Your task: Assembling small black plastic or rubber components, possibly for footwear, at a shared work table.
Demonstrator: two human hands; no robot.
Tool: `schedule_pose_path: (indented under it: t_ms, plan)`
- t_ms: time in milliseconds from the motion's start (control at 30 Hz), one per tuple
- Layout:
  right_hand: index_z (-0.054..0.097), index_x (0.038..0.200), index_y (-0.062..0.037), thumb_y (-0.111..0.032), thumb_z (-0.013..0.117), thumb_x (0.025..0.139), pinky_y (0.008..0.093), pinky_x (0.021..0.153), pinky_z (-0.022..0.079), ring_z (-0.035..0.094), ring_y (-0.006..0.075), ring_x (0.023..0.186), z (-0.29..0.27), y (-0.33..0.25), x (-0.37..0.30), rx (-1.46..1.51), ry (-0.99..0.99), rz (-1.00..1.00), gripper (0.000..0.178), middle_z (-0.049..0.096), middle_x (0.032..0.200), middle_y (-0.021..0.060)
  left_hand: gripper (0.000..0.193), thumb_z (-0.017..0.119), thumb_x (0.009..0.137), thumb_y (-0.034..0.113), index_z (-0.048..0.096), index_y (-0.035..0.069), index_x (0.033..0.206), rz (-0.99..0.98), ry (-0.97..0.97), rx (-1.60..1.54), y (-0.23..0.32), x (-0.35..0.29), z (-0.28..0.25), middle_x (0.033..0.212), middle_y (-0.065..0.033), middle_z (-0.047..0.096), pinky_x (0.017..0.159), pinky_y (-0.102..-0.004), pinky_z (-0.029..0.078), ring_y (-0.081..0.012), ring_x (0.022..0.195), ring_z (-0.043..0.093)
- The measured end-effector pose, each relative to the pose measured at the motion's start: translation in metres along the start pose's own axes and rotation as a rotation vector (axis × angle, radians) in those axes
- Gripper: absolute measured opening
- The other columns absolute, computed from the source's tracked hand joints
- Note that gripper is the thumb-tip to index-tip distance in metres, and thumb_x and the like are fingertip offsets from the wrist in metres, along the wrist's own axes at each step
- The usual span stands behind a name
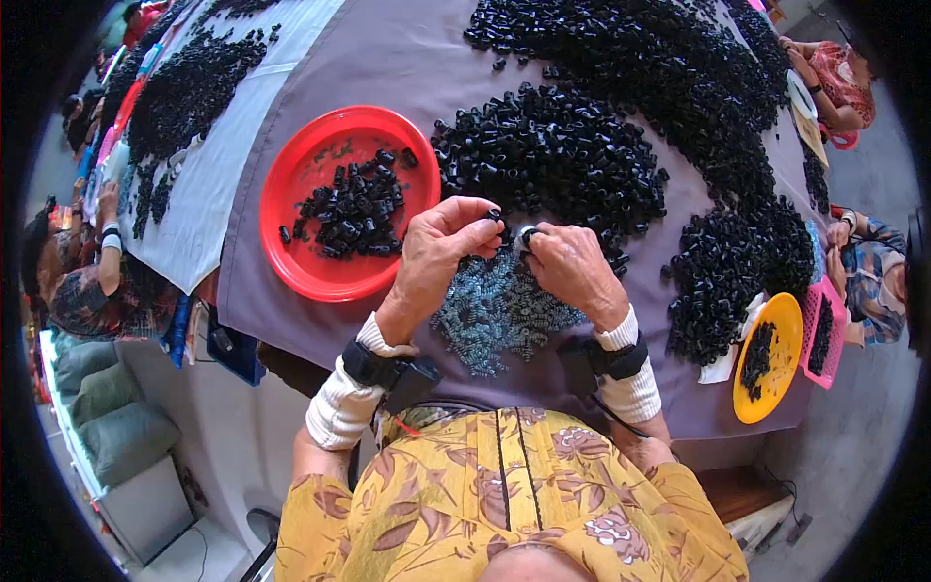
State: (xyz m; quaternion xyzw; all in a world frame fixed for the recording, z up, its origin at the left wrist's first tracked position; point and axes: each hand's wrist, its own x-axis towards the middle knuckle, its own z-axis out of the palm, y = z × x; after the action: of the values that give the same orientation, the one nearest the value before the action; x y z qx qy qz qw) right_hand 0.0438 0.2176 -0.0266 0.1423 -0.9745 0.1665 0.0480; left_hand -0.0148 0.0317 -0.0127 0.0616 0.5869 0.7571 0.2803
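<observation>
Bright light paled the white cloth (211, 206) at left and glinted off black pieces (553, 160) as fisheye distortion curved the scene toward its darkened rim.

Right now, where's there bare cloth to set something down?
Bare cloth shows beyond the red plate, left of the farther black heap. A narrower strip runs between your right hand and the black heap beside the yellow plate. Clear pieces and the central black heap crowd your fingers.
</observation>
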Motion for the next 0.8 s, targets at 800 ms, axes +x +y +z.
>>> schedule_pose_path:
  t_ms: [800]
  plan:
    - [0.06,0.079,-0.0024,-0.009,0.066,0.074,0.0332,0.057,0.043,0.056,0.0241,0.061,-0.039,-0.013,0.012,0.246,0.461,-0.059,0.011,0.056,0.07,0.009,0.019,0.055,0.089,0.005,0.056,-0.002,0.106,0.019,-0.117,-0.275,0.0,0.004,0.023,0.093,-0.0093,0.063,0.074,-0.0308,0.054,-0.0165,0.082,0.063]
